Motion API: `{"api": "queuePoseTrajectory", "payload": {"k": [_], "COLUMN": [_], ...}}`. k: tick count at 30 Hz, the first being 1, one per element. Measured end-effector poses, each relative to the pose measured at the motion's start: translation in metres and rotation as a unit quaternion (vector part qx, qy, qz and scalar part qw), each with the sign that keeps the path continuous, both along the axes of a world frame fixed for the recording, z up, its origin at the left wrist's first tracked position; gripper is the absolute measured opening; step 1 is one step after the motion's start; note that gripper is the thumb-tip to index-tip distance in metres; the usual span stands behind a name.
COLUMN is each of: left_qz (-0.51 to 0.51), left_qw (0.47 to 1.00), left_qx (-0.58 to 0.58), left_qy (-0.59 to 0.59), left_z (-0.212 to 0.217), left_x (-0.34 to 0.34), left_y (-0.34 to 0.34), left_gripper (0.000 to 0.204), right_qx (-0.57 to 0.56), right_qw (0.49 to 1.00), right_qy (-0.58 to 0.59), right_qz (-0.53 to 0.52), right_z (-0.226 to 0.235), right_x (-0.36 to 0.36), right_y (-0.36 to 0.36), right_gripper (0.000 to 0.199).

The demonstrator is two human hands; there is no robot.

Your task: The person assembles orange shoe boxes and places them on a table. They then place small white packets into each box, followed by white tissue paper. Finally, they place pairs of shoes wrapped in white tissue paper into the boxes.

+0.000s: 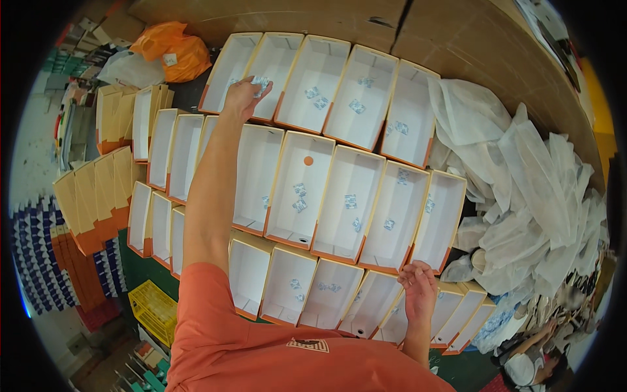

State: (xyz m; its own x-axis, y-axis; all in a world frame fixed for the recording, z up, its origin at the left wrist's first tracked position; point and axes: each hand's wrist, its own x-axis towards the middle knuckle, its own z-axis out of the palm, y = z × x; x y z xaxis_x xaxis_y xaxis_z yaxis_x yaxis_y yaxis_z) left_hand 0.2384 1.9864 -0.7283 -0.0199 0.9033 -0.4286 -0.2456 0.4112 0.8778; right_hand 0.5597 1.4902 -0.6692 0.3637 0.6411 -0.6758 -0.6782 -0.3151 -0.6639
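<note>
Rows of open shoe boxes (253, 176), white inside with tan and orange edges, lie before me. Small blue-and-white sachets (300, 189), which look like desiccant packets, lie singly or in pairs in many of them. My left hand (241, 98) reaches over the far row, its fingers closed around a few similar sachets (261, 85). Lower right, my right hand (418, 284) hovers by the near edge of the middle row, fingers loosely curled and a little apart. I see nothing in it. An orange round sticker (308, 161) marks one middle box.
Crumpled white sheets (522, 183) heap along the right side. Cardboard (313, 16) stands behind the far row. At the left are an orange plastic bag (173, 52), stacked tan boxes (98, 193) and a yellow crate (153, 310). Another person (526, 366) is at lower right.
</note>
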Motion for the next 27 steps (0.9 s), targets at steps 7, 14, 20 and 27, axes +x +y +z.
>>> {"api": "queuePoseTrajectory", "payload": {"k": [7,14,20,27], "left_qz": [-0.018,0.029,0.065,-0.045], "left_qw": [0.989,0.998,0.998,0.949], "left_qx": [-0.061,0.036,-0.001,-0.050], "left_qy": [0.133,0.036,0.026,0.308], "left_z": [0.004,0.021,0.040,0.032], "left_x": [-0.027,-0.063,-0.139,-0.198], "left_y": [0.004,-0.033,-0.127,-0.185], "left_gripper": [0.023,0.028,0.033,0.025], "right_qx": [-0.004,-0.026,-0.034,-0.021], "right_qw": [0.999,0.995,0.987,0.967], "right_qy": [-0.034,-0.063,-0.117,-0.184], "right_qz": [0.015,0.067,0.106,0.174], "right_z": [0.002,0.010,0.027,0.049], "right_x": [-0.004,-0.012,-0.019,-0.038], "right_y": [0.008,0.009,-0.002,-0.018], "right_gripper": [0.020,0.020,0.022,0.023]}}
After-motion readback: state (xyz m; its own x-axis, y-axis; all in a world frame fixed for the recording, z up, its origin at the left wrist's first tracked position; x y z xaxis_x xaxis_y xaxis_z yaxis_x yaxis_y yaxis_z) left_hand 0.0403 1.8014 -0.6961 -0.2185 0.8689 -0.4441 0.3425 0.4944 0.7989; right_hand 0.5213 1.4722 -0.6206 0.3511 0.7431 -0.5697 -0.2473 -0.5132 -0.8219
